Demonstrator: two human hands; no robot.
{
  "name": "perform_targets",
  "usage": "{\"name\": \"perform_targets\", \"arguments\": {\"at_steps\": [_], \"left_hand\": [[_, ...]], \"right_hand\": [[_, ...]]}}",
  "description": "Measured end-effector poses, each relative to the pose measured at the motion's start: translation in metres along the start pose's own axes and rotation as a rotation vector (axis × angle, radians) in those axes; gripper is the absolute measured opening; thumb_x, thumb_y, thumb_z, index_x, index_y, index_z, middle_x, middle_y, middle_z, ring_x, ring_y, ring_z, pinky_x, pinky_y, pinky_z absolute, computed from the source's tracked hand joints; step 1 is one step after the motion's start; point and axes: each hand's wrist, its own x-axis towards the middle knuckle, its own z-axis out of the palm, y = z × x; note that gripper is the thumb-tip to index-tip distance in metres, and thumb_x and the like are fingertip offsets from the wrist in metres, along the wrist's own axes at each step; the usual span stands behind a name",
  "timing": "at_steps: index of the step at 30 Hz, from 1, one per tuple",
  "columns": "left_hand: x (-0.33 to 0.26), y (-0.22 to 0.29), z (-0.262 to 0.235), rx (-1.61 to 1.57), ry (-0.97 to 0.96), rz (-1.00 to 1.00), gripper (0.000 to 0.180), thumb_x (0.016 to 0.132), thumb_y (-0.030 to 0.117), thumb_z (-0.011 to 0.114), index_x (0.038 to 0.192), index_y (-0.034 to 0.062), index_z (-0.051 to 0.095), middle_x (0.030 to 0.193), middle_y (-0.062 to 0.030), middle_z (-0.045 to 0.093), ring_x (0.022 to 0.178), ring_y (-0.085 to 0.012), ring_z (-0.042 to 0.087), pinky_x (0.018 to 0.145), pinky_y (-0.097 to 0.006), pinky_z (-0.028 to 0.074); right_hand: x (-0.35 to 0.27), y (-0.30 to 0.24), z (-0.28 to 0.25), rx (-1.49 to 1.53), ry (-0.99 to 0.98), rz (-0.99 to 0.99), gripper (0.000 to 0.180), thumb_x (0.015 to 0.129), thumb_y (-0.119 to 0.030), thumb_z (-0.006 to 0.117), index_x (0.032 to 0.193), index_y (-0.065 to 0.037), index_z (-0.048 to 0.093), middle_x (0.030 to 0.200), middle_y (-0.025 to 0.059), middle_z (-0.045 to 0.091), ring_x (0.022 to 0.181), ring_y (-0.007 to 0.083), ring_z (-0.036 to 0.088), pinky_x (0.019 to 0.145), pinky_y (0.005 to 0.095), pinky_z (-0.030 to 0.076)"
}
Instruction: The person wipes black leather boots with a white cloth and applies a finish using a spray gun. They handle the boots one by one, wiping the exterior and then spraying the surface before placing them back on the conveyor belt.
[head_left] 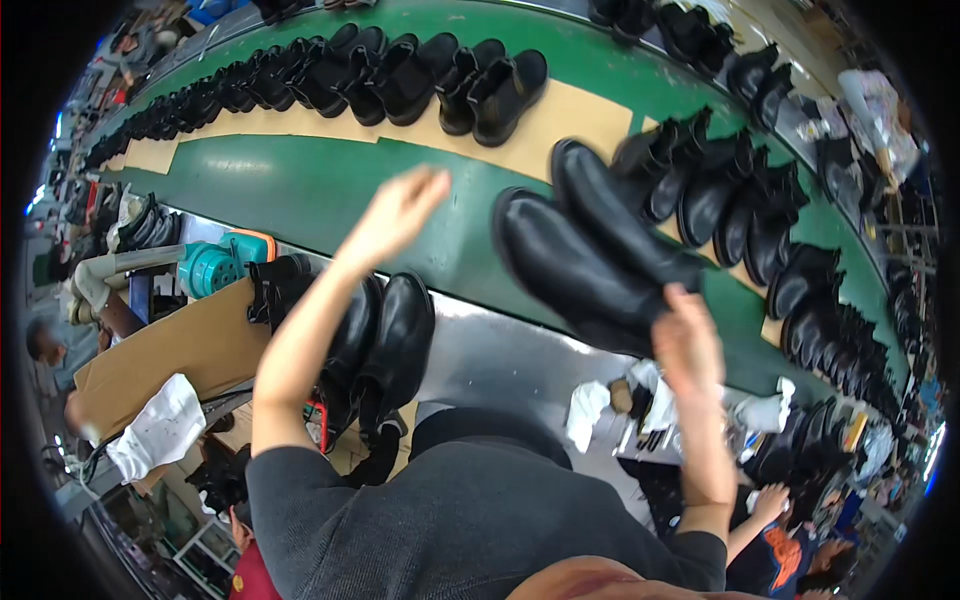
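Note:
A pair of glossy black ankle boots (pixel 582 265) is held up over the green belt, toes pointing away to the upper left. My right hand (pixel 690 345) grips them at the heel end; its fingers are slightly blurred. Over the belt to the left, my left hand (pixel 405 210) is raised away from the boots, with no object visible in it. Motion smears its fingers, so their closure is unclear. Below my left forearm, another pair of black boots (pixel 395 340) stands at the metal bench edge.
The green belt (pixel 290 180) carries tan cardboard sheets (pixel 585 110) and long rows of black boots (pixel 400 80). A teal machine (pixel 212 268) and brown cardboard (pixel 165 350) sit left. White cloths (pixel 588 412) lie on the metal bench (pixel 480 355). A co-worker's hand (pixel 770 502) is at lower right.

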Motion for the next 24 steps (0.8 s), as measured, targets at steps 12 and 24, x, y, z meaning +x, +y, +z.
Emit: {"name": "perform_targets", "arguments": {"at_steps": [12, 24], "left_hand": [[-0.189, -0.083, 0.187, -0.703, -0.072, -0.635, 0.083, 0.092, 0.07, 0.022, 0.146, 0.0079, 0.034, 0.143, -0.0225, 0.039, 0.127, -0.0355, 0.042, 0.099, -0.048, 0.037], [-0.177, -0.091, 0.173, -0.877, -0.105, -0.516, 0.099, 0.086, 0.079, 0.014, 0.126, -0.0007, 0.056, 0.092, -0.0052, 0.062, 0.087, -0.0159, 0.054, 0.089, -0.034, 0.036]], "right_hand": [[-0.095, 0.149, -0.068, -0.454, -0.267, 0.323, 0.03, 0.091, -0.025, 0.063, 0.104, 0.002, 0.06, 0.096, 0.0184, 0.068, 0.074, 0.0237, 0.07, 0.059, 0.0322, 0.059], [0.008, 0.262, -0.123, -0.202, -0.097, 0.21, 0.093, 0.082, -0.072, 0.052, 0.138, 0.001, 0.04, 0.125, 0.016, 0.058, 0.116, 0.0273, 0.055, 0.099, 0.0352, 0.042]]}}
